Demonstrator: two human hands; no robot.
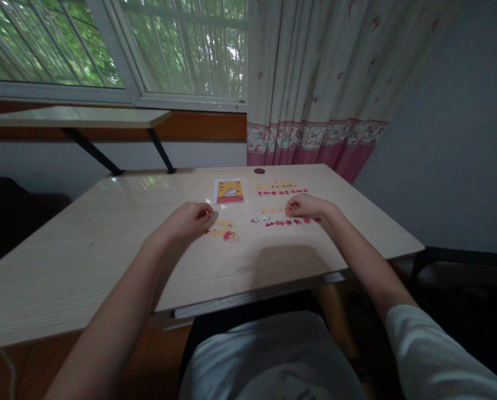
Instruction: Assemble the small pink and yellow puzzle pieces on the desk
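My left hand [191, 217] is closed, its fingertips pinched just above the table beside a loose cluster of yellow and red jigsaw puzzle pieces [222, 226]. Whatever it may hold is too small to make out. My right hand [309, 206] is also closed in a pinch, fingertips down at the end of a short row of yellow puzzle pieces [269, 211]. Its fingers hide anything between them. Just below lies a row of red puzzle pieces [289, 223], with a few whitish pieces [260, 220] at its left. Behind the left hand lies a yellow and red picture card [230, 192] with a white figure.
Farther back are another red row of pieces [282, 193] and a yellow row [276, 185]. A raised shelf [77, 116] on black supports stands at the table's back left. Behind the table [106, 250] hang curtains [315, 83] by a window. A dark chair [460, 256] stands at right.
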